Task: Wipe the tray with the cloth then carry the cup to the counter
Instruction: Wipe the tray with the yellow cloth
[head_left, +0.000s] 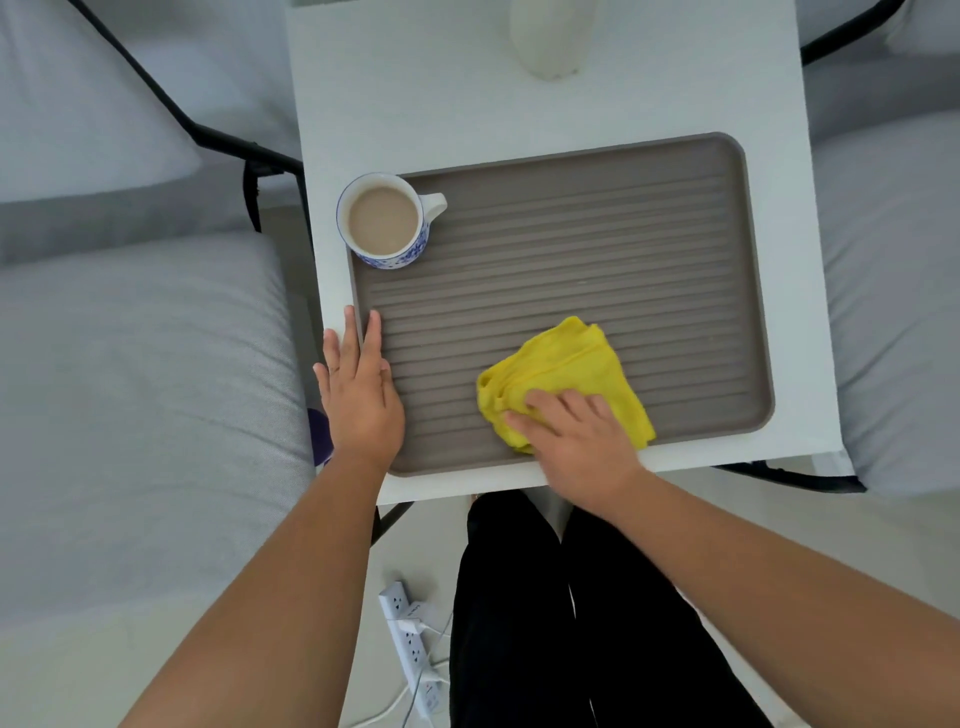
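A: Nearest to us, what do we see?

B: Our legs in black trousers (545, 623), and a white power strip (410, 639) on the floor beside them. Above that, our two hands sit at the near edge of the white table (519, 98).

A: How are the hands?

B: Our right hand (574, 439) lies flat with fingers spread, pressing down on the yellow cloth (563, 369), which is bunched on the near part of the ribbed brown tray (597, 244). Our left hand (361, 395) is open, palm down on the tray's near left corner, fingers over its rim.

A: And the cup?

B: The blue-and-white cup (387, 221), full of milky drink, stands on the tray's far left corner, well apart from both hands. Farther off stands a pale vase (550, 36).
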